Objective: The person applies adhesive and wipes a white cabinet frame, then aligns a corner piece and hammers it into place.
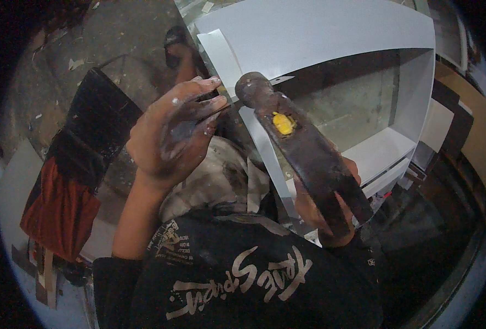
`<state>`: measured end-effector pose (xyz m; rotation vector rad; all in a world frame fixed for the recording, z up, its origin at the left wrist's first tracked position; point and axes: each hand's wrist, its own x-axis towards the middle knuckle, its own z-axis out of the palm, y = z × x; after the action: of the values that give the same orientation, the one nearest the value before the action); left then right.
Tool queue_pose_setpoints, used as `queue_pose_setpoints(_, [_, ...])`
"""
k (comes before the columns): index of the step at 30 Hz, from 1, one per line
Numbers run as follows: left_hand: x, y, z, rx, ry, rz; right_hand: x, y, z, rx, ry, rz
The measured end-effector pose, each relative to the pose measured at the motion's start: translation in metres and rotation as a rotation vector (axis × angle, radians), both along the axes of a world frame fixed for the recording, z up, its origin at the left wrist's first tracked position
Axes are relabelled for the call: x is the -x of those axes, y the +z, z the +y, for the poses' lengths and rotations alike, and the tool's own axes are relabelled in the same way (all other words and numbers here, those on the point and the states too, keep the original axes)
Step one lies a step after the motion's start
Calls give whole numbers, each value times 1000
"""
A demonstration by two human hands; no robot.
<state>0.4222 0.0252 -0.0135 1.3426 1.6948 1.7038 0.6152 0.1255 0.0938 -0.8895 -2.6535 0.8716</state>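
My right hand [308, 205], partly hidden, is closed on a claw hammer [314, 151]. The hammer's dark, worn head fills the near middle, with a yellow patch on top. Its round striking face points up and left, and its split claw points toward my right sleeve. My left hand [171, 129], pale with dust, has its thumb and fingers drawn together just left of the hammer's face. A thin dark sliver shows at those fingertips, too unclear to name. Both hands are at the left edge of a white cabinet frame [319, 27].
A dark cloth or bag [92, 118] with a red part [62, 208] is at the left. A sandalled foot [178, 52] rests on the littered floor [128, 27]. Brown and white boards [467, 98] lean at the far right. Light, stained trousers [215, 181] cover my lap.
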Motion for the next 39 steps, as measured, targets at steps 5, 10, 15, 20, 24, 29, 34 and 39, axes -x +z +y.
queue_pose_setpoints(5, [0, 1, 1, 33, -36, 1, -2, 1, 1, 105, -8, -55])
queue_pose_setpoints(10, [-5, 1, 3, -12, 10, -62, 2, 8, 0, 110, 9, -111])
queue_pose_setpoints(15, [-3, 2, 4, -65, -5, -11, 6, 3, -7, 64, -38, 37])
queue_pose_setpoints(20, [-2, -2, 2, -58, -20, -3, 3, 14, -8, 306, -99, -198])
queue_pose_setpoints(24, [-5, 2, 5, -47, -19, -24, -3, 7, -15, 201, -98, -133])
queue_pose_setpoints(29, [-4, 2, 5, -30, -2, 4, -15, -10, -15, 142, -5, -29])
queue_pose_setpoints(34, [-5, -1, 6, -60, 3, -32, -4, 1, -5, 110, 42, -69])
queue_pose_setpoints(39, [-2, -7, 4, -52, 37, 58, -4, 9, -16, -49, 0, -111])
